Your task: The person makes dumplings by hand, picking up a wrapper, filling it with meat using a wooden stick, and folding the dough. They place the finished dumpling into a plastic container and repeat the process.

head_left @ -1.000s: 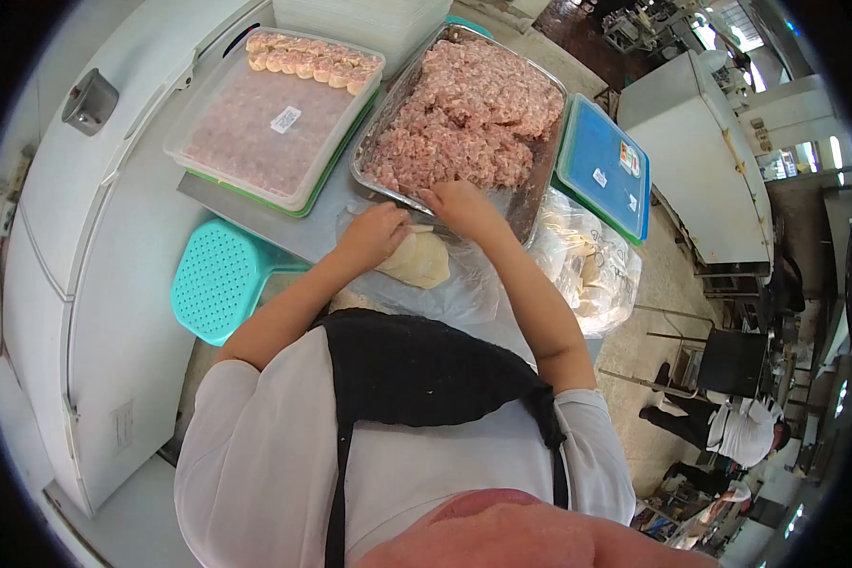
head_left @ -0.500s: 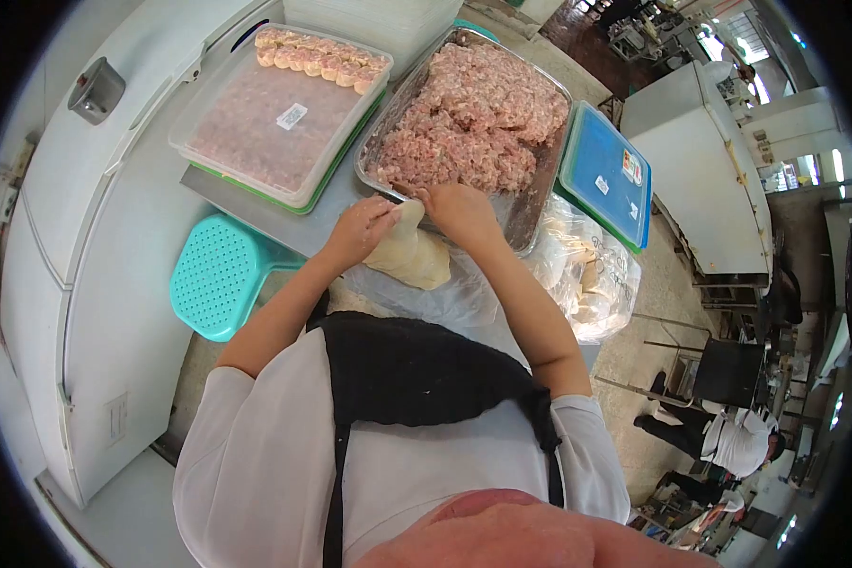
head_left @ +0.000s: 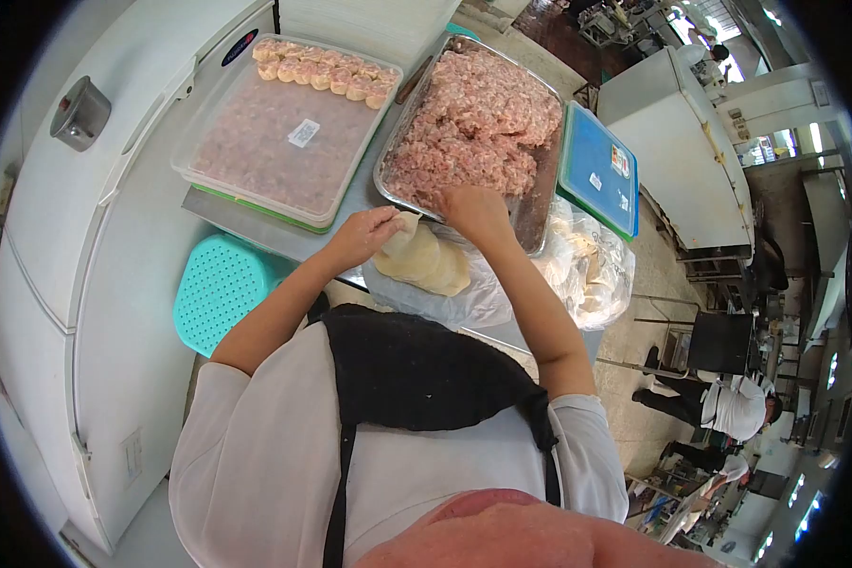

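Note:
My left hand (head_left: 363, 237) is closed, pinching a thin pale dough wrapper (head_left: 406, 229) at the near edge of the metal tray (head_left: 384, 180). A stack of round dough wrappers (head_left: 435, 268) lies on clear plastic just below it. My right hand (head_left: 478, 214) reaches over the tray's near rim, fingers curled down into the pink ground meat (head_left: 478, 118); its fingertips are partly hidden. Left of the tray, a lidded plastic container (head_left: 256, 142) has a row of filled dumplings (head_left: 324, 71) on top.
A blue-lidded container (head_left: 598, 170) and a plastic bag of pale dough pieces (head_left: 587, 270) are to the right. A turquoise stool (head_left: 220, 293) stands at left beside a white freezer (head_left: 133, 312). Another person (head_left: 729, 407) is farther off at right.
My right hand has moved from the wrapper into the near edge of the meat. My left hand keeps the wrapper. The view has shifted slightly.

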Tool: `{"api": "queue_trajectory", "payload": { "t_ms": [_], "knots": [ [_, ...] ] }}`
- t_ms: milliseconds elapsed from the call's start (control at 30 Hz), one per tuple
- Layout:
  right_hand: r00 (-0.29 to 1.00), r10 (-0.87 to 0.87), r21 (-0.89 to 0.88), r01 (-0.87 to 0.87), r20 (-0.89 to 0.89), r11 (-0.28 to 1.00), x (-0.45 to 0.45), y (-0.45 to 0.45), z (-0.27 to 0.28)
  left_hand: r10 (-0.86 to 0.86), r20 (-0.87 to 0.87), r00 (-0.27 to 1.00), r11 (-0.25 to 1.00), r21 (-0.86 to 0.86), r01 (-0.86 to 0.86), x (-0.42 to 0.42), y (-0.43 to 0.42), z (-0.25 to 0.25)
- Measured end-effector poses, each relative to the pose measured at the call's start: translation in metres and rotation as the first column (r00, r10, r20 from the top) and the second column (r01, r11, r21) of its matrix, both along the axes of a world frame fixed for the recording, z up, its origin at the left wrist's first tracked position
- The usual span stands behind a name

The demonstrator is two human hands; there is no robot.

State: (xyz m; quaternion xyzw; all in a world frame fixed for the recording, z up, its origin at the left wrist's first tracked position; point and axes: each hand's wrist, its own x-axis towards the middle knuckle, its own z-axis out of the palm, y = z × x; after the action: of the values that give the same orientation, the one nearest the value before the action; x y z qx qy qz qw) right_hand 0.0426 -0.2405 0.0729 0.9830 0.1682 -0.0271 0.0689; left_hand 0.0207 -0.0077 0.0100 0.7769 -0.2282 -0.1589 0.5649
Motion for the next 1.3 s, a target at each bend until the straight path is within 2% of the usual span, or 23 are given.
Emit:
{"api": "queue_trajectory", "payload": {
  "t_ms": [133,200,267,300,367,400,467,533,633,700,733,800,833,900,933,1000,1033,1100,1133,1167,1233,1267,1300],
  "knots": [
    [0.996,-0.067,0.25,0.081,-0.065,0.965,-0.018,-0.003,-0.005,0.01,-0.149,0.989,0.992,-0.127,-0.029,-0.002,0.012,0.003],
    [0.993,-0.091,0.34,0.11,-0.073,0.934,-0.021,-0.013,-0.002,0.028,0.215,0.976,0.998,0.054,-0.041,-0.003,0.011,-0.008],
    [0.972,-0.082,0.592,0.198,-0.218,0.781,-0.018,-0.023,-0.001,-0.048,0.132,0.99,0.999,0.016,0.046,0.0,0.012,-0.009],
    [0.973,-0.088,0.591,0.202,-0.216,0.781,-0.016,-0.021,0.01,-0.115,0.043,0.992,0.993,-0.027,0.116,0.002,0.012,-0.007],
    [0.985,-0.168,0.289,0.174,-0.047,0.941,-0.015,-0.014,0.039,-0.175,-0.002,0.985,0.985,-0.009,0.175,0.003,0.015,0.008],
    [0.983,-0.178,0.291,0.183,-0.046,0.939,-0.012,-0.013,0.036,-0.226,-0.043,0.973,0.974,0.009,0.227,0.005,0.016,0.013],
    [0.992,-0.125,0.01,0.125,-0.009,0.992,-0.002,-0.008,0.027,-0.267,-0.007,0.964,0.961,0.067,0.267,0.01,0.013,0.006],
    [0.995,-0.09,0.007,0.09,-0.03,0.996,-0.004,0.008,0.014,-0.297,0.027,0.954,0.948,0.127,0.292,0.013,0.014,0.01],
    [0.997,-0.049,0.085,0.054,-0.057,0.995,-0.014,0.012,0.004,-0.321,-0.11,0.941,0.923,0.187,0.337,0.011,0.012,0.019],
    [0.982,-0.146,0.42,0.182,-0.116,0.889,-0.024,-0.004,0.0,-0.244,-0.081,0.966,0.965,-0.118,0.234,0.005,0.009,0.018],
    [0.982,-0.149,0.418,0.184,-0.115,0.89,-0.027,-0.01,0.001,-0.247,-0.08,0.966,0.964,-0.119,0.237,0.006,0.007,0.021],
    [0.932,-0.226,0.704,0.361,-0.282,0.612,-0.032,-0.022,0.002,-0.269,-0.122,0.955,0.945,-0.223,0.237,0.01,0.003,0.029],
    [0.932,-0.227,0.704,0.361,-0.281,0.611,-0.032,-0.029,0.005,-0.27,-0.121,0.955,0.945,-0.223,0.239,0.013,-0.004,0.03],
    [0.89,-0.198,0.851,0.453,-0.411,0.265,-0.032,-0.044,0.011,-0.255,-0.448,0.857,0.768,-0.633,-0.102,0.021,-0.03,0.035],
    [0.89,-0.2,0.852,0.452,-0.41,0.264,-0.034,-0.045,0.018,-0.257,-0.447,0.857,0.768,-0.633,-0.1,0.024,-0.043,0.054],
    [0.9,-0.123,0.907,0.421,-0.417,0.004,-0.036,-0.043,0.028,-0.245,-0.698,0.672,0.483,-0.689,-0.54,0.034,-0.072,0.091],
    [0.902,-0.118,0.908,0.419,-0.415,0.005,-0.037,-0.041,0.024,-0.241,-0.697,0.675,0.481,-0.69,-0.541,0.041,-0.084,0.095],
    [0.913,-0.196,0.909,0.389,-0.359,0.15,-0.04,-0.039,0.016,-0.352,-0.705,0.616,0.203,-0.7,-0.685,0.058,-0.105,0.099],
    [0.914,-0.187,0.909,0.389,-0.36,0.151,-0.041,-0.048,0.016,-0.381,-0.703,0.601,0.186,-0.695,-0.695,0.066,-0.107,0.092],
    [0.959,-0.183,0.886,0.272,-0.217,0.376,-0.042,-0.061,0.018,-0.373,-0.704,0.604,0.18,-0.694,-0.697,0.069,-0.109,0.084],
    [0.995,-0.071,0.667,0.008,0.068,0.745,-0.042,-0.082,0.022,-0.247,-0.708,0.661,0.213,-0.705,-0.676,0.074,-0.107,0.069],
    [0.996,-0.062,0.672,0.002,0.066,0.74,-0.047,-0.084,0.032,-0.478,-0.458,0.749,0.13,-0.881,-0.456,0.103,-0.097,0.006],
    [0.995,-0.076,0.578,0.027,0.061,0.815,-0.054,-0.084,0.05,-0.467,-0.462,0.754,0.132,-0.879,-0.458,0.099,-0.102,0.009]
  ]
}}
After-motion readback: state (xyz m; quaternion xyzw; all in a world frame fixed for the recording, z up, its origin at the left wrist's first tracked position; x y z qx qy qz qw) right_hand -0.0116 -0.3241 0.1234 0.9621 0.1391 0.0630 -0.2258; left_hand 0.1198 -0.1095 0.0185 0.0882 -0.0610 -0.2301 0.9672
